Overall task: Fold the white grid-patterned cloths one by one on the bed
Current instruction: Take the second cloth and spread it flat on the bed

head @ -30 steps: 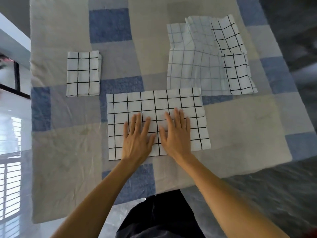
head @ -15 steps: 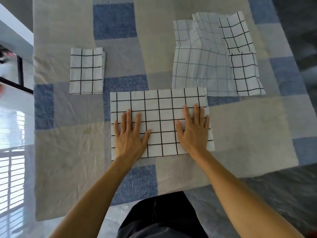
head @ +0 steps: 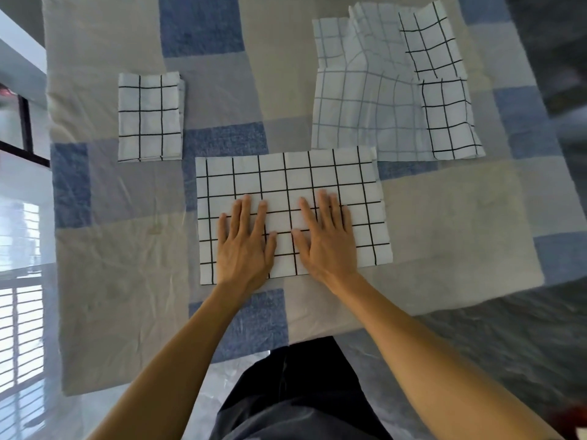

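Observation:
A white cloth with a black grid (head: 286, 182), folded into a wide rectangle, lies flat on the bed (head: 127, 281) in front of me. My left hand (head: 244, 242) and my right hand (head: 327, 239) rest flat on its near half, side by side, fingers spread, holding nothing. A small folded grid cloth (head: 149, 117) sits at the far left. At the far right lies a rumpled pile of unfolded grid cloths (head: 381, 100), its near edge touching the cloth under my hands.
The bed cover is a patchwork of blue, grey and beige squares. Its near edge runs just below my wrists, with grey floor (head: 508, 338) beyond on the right. A window with blinds (head: 19, 328) is at the left.
Half a second ago my hands were spread out toward the cloth's two sides. Now they have slid back together at its middle, still pressed flat on it.

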Tool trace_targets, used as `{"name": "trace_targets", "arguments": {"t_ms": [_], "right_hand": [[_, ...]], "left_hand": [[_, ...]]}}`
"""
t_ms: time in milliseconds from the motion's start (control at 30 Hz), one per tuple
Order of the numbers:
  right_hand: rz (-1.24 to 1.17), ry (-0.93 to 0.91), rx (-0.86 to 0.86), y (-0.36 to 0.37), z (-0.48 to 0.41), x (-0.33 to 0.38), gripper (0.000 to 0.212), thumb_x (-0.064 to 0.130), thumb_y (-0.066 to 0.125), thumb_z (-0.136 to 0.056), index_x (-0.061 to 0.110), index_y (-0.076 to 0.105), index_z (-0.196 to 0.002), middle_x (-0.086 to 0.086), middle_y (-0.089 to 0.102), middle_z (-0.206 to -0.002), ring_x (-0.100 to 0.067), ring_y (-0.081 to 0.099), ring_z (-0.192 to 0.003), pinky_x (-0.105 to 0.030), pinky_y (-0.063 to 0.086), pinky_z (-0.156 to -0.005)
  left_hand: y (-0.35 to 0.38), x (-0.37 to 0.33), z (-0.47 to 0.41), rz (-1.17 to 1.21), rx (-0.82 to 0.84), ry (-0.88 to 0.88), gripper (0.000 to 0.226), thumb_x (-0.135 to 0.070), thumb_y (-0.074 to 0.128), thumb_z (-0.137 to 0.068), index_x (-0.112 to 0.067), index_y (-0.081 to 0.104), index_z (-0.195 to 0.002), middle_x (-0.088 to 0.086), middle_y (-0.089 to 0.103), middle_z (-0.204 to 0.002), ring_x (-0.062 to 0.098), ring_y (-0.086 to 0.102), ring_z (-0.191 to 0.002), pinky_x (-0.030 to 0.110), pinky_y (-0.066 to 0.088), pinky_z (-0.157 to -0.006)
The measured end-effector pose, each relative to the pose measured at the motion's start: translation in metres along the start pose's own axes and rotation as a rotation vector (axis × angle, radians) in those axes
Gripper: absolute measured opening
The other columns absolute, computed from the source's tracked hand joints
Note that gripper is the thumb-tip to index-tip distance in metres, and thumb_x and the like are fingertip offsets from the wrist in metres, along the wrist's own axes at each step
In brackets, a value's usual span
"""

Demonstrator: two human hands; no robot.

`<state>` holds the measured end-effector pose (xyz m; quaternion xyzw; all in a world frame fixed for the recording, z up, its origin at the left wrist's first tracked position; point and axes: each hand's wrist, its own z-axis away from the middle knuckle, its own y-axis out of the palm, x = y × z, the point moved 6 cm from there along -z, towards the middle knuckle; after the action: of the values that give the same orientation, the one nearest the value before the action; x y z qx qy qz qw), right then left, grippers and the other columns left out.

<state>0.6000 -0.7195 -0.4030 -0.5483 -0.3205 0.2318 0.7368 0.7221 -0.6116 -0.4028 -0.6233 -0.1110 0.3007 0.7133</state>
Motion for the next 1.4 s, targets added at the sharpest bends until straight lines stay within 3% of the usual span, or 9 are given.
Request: {"name": "trace_targets", "arguments": {"t_ms": [167,267,400,833,933,1033,1167,1267,1400], "right_hand": [[0.025,0.105,-0.015,-0.005,0.016,-0.034,0.064,0.055,0.018,-0.097,0.025,0.006,-0.153,-0.011,-0.003,-0.160,-0.028,-0.009,-0.147,-0.048,0.001,-0.119],[0.008,0.132,-0.034,-0.010,0.016,-0.025,0.063,0.052,0.018,-0.098,0.022,0.008,-0.152,-0.013,0.001,-0.160,-0.029,-0.006,-0.147,-0.051,-0.001,-0.118],[-0.094,-0.041,-0.027,-0.006,0.024,0.030,0.056,0.042,0.017,-0.100,0.022,0.011,-0.152,-0.012,0.002,-0.160,-0.027,-0.005,-0.147,-0.047,-0.005,-0.119],[0.085,0.218,0.099,0.000,0.064,-0.062,0.055,0.048,0.007,-0.100,0.032,-0.019,-0.146,-0.008,-0.015,-0.159,-0.027,-0.014,-0.146,-0.048,-0.003,-0.119],[0.072,0.269,0.123,-0.003,0.067,-0.054,0.056,0.046,0.007,-0.100,0.031,-0.023,-0.145,-0.009,-0.024,-0.156,-0.025,-0.025,-0.143,-0.049,-0.014,-0.116],[0.002,0.157,0.049,-0.010,0.069,-0.018,0.054,0.042,0.006,-0.100,0.030,-0.016,-0.148,-0.009,-0.023,-0.156,-0.025,-0.026,-0.142,-0.045,-0.021,-0.113],[-0.114,-0.095,0.139,0.008,0.079,0.041,0.052,0.044,0.009,-0.100,0.034,-0.010,-0.147,-0.005,-0.017,-0.156,-0.024,-0.021,-0.144,-0.042,-0.010,-0.118],[-0.045,-0.072,0.141,0.016,0.088,0.030,0.055,0.049,-0.004,-0.094,0.033,-0.011,-0.146,-0.002,-0.020,-0.154,-0.023,-0.022,-0.144,-0.043,-0.007,-0.119],[0.020,0.102,0.106,0.009,0.105,-0.033,0.052,0.045,0.008,-0.102,0.031,-0.012,-0.147,-0.004,-0.020,-0.155,-0.024,-0.018,-0.145,-0.039,-0.010,-0.118]], "left_hand": [[-0.006,0.019,0.011,-0.013,-0.014,-0.078,0.065,-0.051,0.014,-0.096,-0.019,0.005,-0.151,0.012,-0.002,-0.158,0.025,-0.008,-0.145,0.045,-0.004,-0.117],[-0.011,0.000,0.025,0.017,-0.027,0.019,0.063,-0.045,0.021,-0.097,-0.015,0.009,-0.151,0.014,0.001,-0.157,0.027,-0.003,-0.145,0.047,0.001,-0.117],[0.000,-0.025,0.042,0.061,0.016,0.061,0.061,-0.043,0.014,-0.097,-0.014,0.011,-0.151,0.014,0.003,-0.157,0.026,-0.002,-0.145,0.046,0.002,-0.118],[0.006,0.026,0.059,0.029,0.068,-0.139,0.070,-0.059,0.007,-0.093,-0.023,-0.017,-0.147,0.008,-0.021,-0.155,0.027,-0.022,-0.142,0.047,-0.008,-0.116],[0.005,0.029,0.061,-0.010,0.082,-0.188,0.070,-0.059,0.004,-0.093,-0.020,-0.025,-0.143,0.012,-0.024,-0.153,0.030,-0.025,-0.140,0.050,-0.012,-0.114],[0.003,0.003,0.062,-0.043,0.041,-0.085,0.069,-0.055,0.004,-0.095,-0.016,-0.022,-0.144,0.011,-0.023,-0.153,0.027,-0.023,-0.141,0.047,-0.015,-0.114],[0.016,-0.026,0.078,0.019,0.079,0.050,0.063,-0.047,0.007,-0.096,-0.017,-0.009,-0.148,0.007,-0.013,-0.155,0.024,-0.014,-0.143,0.047,0.000,-0.118],[0.017,-0.007,0.085,0.001,0.082,0.008,0.063,-0.051,0.006,-0.094,-0.023,-0.007,-0.148,0.004,-0.011,-0.155,0.025,-0.011,-0.144,0.046,-0.004,-0.117],[0.012,0.031,0.093,0.016,0.085,-0.084,0.065,-0.053,-0.001,-0.090,-0.025,-0.014,-0.148,0.005,-0.014,-0.156,0.024,-0.013,-0.144,0.045,-0.005,-0.117]]}}
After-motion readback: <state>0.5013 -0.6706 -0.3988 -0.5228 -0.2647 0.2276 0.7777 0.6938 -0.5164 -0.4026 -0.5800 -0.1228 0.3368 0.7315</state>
